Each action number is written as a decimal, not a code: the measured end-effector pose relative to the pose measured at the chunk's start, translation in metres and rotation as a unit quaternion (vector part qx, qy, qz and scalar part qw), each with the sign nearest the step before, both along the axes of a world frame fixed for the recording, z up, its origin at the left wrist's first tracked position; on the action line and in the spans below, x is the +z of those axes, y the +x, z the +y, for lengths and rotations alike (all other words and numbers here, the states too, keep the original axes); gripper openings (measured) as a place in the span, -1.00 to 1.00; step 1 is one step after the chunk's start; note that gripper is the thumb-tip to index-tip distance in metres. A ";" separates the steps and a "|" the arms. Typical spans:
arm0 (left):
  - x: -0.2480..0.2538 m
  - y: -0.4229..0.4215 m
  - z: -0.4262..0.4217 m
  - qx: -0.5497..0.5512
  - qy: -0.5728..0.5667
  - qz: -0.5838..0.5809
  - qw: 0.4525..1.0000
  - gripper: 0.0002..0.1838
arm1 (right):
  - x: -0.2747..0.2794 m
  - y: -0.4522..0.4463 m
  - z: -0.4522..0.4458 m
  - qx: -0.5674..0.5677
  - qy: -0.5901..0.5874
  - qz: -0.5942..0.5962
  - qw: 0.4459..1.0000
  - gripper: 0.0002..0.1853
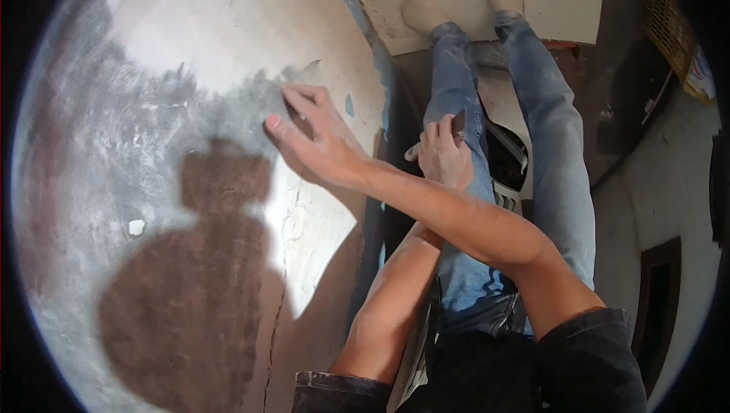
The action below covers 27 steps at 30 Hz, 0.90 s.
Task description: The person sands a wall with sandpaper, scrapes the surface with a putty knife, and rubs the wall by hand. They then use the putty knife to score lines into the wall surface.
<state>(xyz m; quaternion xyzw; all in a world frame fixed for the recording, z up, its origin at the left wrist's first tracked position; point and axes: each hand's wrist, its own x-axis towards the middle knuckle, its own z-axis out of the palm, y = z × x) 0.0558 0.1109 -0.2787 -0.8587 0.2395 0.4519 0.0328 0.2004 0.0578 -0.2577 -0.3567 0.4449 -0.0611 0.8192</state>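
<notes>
1. Head view: right hand [318, 134], near 11 o'clock, fingers loosely parted at the wall [152, 135], 9 o'clock; contact unclear.
2. Left hand [445, 156], 2 o'clock, closes around a scraper-like tool [458, 124].
3. Seemingly a touch check; scraping would call for bringing the tool wallward.
</notes>
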 end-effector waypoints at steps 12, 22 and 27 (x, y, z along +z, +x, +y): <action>0.009 0.003 -0.014 0.015 0.057 0.033 0.998 -0.59 | -0.040 -0.007 0.022 -0.103 -0.057 0.037 0.992 -0.67; 0.009 0.002 -0.016 0.005 0.070 0.032 0.997 -0.62 | -0.056 -0.017 0.015 -0.083 0.009 -0.048 0.995 -0.60; 0.004 -0.003 -0.009 0.011 0.054 0.015 0.998 -0.63 | -0.069 -0.017 0.024 -0.084 0.003 -0.026 0.996 -0.60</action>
